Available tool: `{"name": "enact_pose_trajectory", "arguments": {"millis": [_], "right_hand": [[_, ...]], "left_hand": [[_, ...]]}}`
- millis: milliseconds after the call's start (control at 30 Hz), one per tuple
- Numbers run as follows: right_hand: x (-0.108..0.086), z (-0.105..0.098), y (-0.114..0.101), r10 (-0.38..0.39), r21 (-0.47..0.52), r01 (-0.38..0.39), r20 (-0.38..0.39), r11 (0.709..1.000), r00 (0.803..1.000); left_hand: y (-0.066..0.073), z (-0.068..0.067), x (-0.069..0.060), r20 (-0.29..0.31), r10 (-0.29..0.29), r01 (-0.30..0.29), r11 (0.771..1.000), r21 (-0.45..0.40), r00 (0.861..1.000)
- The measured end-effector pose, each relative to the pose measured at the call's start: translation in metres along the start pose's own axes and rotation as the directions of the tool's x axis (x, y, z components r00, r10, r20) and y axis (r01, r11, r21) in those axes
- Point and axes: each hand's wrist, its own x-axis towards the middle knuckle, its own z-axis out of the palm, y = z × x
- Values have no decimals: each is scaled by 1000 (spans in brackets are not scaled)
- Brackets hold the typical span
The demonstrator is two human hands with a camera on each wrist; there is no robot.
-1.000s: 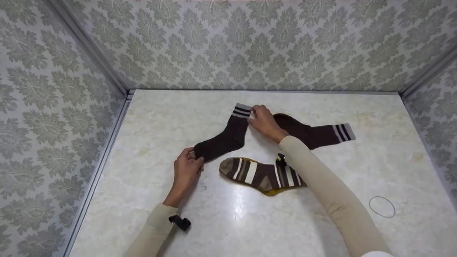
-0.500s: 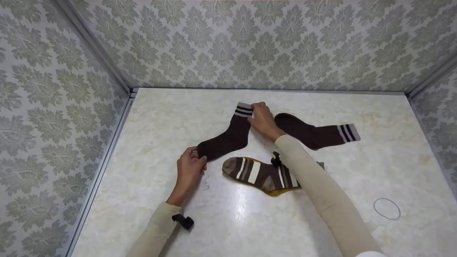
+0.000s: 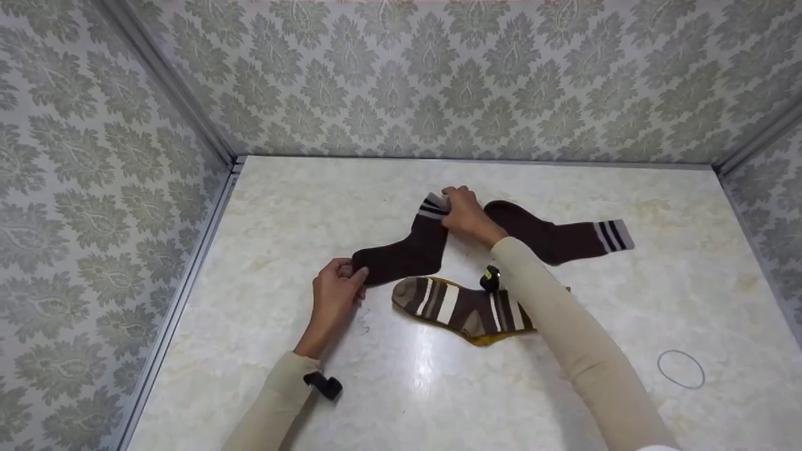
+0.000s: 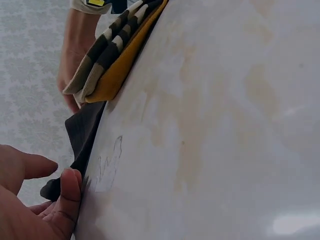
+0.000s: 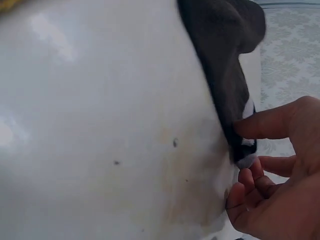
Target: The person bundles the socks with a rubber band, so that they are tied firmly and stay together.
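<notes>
Drawn nearer the striped socks on the desk, the dark sock, probably light, soft and best held at both ends, has its toe pinched in the left grip, its cuff in the right grip.

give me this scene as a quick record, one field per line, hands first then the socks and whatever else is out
left hand: pinches toe end of a dark sock
right hand: pinches that sock's cuff
cuff pattern: pale with dark stripes
other dark sock: lies to the right, partly behind the right hand and forearm
striped sock: nearer the person, partly hidden by right sleeve
mustard sock: mostly covered by striped sock
thin loop: right side of table
</notes>
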Motion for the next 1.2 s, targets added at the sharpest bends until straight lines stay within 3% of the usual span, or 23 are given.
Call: {"name": "enact_pose_trajectory", "arguments": {"millis": [133, 300, 533, 667, 800, 900, 1200], "right_hand": [[0, -3, 3, 21, 36, -21, 8, 999, 1000], [-1, 0, 4, 24, 61, -21, -38, 998, 999], [-6, 3, 3, 20, 88, -16, -45, 996, 999], [-3, 3, 7, -24, 136, 29, -41, 990, 999], [-2, 0, 14, -63, 216, 83, -94, 973, 994], [-5, -5, 18, -46, 259, 80, -137, 963, 989], [-28, -25, 15, -39, 300, 104, -214, 948, 976]], "left_hand": [[4, 3, 6, -14, -2, 2, 1000, 5, 1000], [6, 4, 13, -24, -25, 25, 999, 25, 999], [2, 0, 16, -2, -32, 32, 999, 10, 999], [4, -3, 15, 1, -31, 31, 1000, -1, 1000], [7, -5, 16, 33, -51, 53, 997, -54, 998], [11, -7, 17, 45, -60, 62, 996, -63, 997], [22, -14, 21, 11, 21, -22, 999, 41, 1000]]}}
